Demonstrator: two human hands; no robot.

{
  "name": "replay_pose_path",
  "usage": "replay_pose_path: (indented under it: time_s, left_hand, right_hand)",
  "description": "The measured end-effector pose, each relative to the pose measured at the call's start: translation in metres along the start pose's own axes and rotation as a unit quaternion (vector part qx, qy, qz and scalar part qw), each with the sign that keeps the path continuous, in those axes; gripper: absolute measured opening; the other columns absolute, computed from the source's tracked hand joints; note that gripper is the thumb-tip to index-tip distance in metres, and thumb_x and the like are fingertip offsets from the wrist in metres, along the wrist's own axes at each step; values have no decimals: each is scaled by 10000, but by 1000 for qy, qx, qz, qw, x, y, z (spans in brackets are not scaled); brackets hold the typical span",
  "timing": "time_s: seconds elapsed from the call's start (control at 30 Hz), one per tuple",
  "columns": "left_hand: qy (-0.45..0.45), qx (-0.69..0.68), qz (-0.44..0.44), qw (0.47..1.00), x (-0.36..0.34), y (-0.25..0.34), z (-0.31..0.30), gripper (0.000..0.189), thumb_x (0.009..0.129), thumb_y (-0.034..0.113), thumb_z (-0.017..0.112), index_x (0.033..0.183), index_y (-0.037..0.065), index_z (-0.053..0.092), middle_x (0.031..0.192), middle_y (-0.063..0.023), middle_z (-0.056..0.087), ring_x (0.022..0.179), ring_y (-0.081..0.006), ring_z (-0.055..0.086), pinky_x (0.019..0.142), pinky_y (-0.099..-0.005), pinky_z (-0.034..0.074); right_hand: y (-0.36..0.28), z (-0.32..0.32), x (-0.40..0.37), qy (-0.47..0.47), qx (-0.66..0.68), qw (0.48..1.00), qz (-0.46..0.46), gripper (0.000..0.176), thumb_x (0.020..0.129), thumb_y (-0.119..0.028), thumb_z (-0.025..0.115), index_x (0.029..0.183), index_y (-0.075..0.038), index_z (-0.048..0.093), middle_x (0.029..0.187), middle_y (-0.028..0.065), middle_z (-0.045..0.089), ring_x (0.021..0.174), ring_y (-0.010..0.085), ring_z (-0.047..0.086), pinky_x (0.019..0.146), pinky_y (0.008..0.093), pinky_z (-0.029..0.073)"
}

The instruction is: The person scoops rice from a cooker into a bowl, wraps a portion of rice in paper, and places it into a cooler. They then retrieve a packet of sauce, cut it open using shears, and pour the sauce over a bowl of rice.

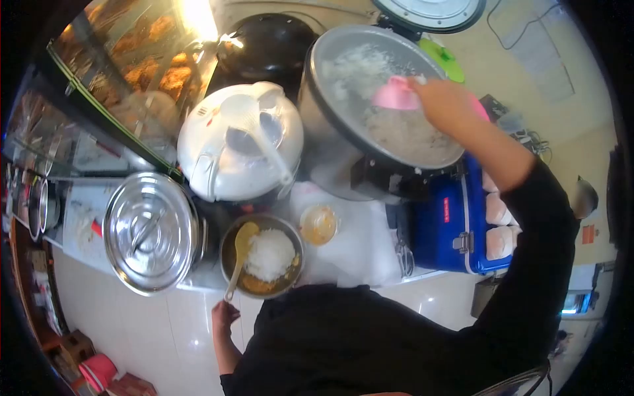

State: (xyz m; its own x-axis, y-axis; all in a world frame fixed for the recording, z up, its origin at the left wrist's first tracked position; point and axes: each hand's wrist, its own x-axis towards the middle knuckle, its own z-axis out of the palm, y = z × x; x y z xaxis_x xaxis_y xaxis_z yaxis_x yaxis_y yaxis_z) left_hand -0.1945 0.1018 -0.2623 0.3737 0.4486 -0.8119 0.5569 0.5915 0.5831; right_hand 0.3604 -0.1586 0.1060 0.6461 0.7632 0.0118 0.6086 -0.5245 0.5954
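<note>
My right hand (pixel 439 102) grips a pink plastic cup (pixel 396 94) inside a large, open rice cooker (pixel 317 86). White rice (pixel 360 69) lies in the cooker, around and below the cup. Down at the left, my left hand (pixel 225 318) is closed just below a metal bowl (pixel 298 264), close to the end of a spoon's handle; what its fingers hold, if anything, is hidden. A mound of white rice (pixel 271 254) sits in the bowl over yellowish-brown food. The yellow spoon (pixel 244 241) leans there, its pale handle crossing the near rim.
A white lidded cooker (pixel 198 145) carries a ladle on top. Left of the bowl stands a lidded steel pot (pixel 148 224). A small container (pixel 319 224) is on the counter, and a blue cooler (pixel 442 224) at right. A glass food case (pixel 119 112) stands upper left.
</note>
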Motion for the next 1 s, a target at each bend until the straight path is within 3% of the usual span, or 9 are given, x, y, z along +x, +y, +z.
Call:
replay_pose_path:
  time_s: [0.1,0.13,0.27,0.37,0.47,0.6,0.73,0.83,1.0]
  left_hand:
    - [20,-24,-67,997,37,-44,-21,368,883,348,549,801,-9,525,620,-83,518,497,-197,538,428,-308,472]
    - [-26,-47,-108,993,48,-57,-34,341,883,321,523,820,-14,532,620,-96,530,519,-218,561,457,-329,495]
    - [9,93,-72,993,23,-55,-23,362,880,342,494,857,-17,531,661,-118,552,564,-243,583,514,-364,513]
    - [35,75,-114,990,21,-76,-35,374,882,351,487,866,-21,528,677,-123,554,574,-248,582,520,-368,504]
    - [70,45,-170,982,27,-102,-50,387,883,359,481,874,-25,526,693,-128,557,584,-254,580,526,-372,495]
    - [100,29,-235,966,36,-138,-62,404,886,371,472,886,-30,523,714,-135,560,598,-261,578,534,-377,483]
    - [28,71,-180,981,46,-156,-69,349,904,316,464,835,-20,524,655,-121,553,580,-259,570,543,-364,480]
    - [3,192,-112,975,44,-147,-70,331,900,303,469,817,-13,522,660,-124,566,585,-263,575,548,-364,479]
    - [-50,440,31,896,33,-131,-75,304,895,281,478,786,0,519,669,-129,589,595,-270,583,556,-365,478]
  right_hand:
    - [0,51,37,-20,-2,1000,5,261,858,-111,451,1076,-67,586,776,148,638,712,283,641,606,404,502]
    - [0,70,49,-8,-9,1000,20,251,856,-112,454,1059,-61,592,785,145,643,719,281,643,612,399,504]
    - [-4,101,81,-73,69,990,98,215,832,-108,496,982,-52,639,854,134,662,786,284,652,655,395,511]
    - [8,80,96,-242,28,970,-22,204,791,-116,568,957,-55,669,931,126,667,873,291,648,704,390,512]
    - [14,103,107,-319,47,946,-4,214,738,-114,627,935,-64,691,993,134,661,923,291,640,733,385,511]
    - [6,90,92,-329,33,944,-17,248,729,-128,626,964,-75,682,1000,137,658,937,294,635,749,386,509]
    - [16,83,77,-352,67,931,-63,261,782,-163,573,1021,-93,652,1008,137,646,950,316,617,770,407,495]
    - [20,80,68,-372,100,918,-99,299,793,-182,568,1076,-97,619,1041,135,631,967,319,603,789,417,481]
    - [18,87,73,-405,157,889,-146,348,800,-209,576,1130,-99,590,1052,139,625,946,323,600,780,420,472]
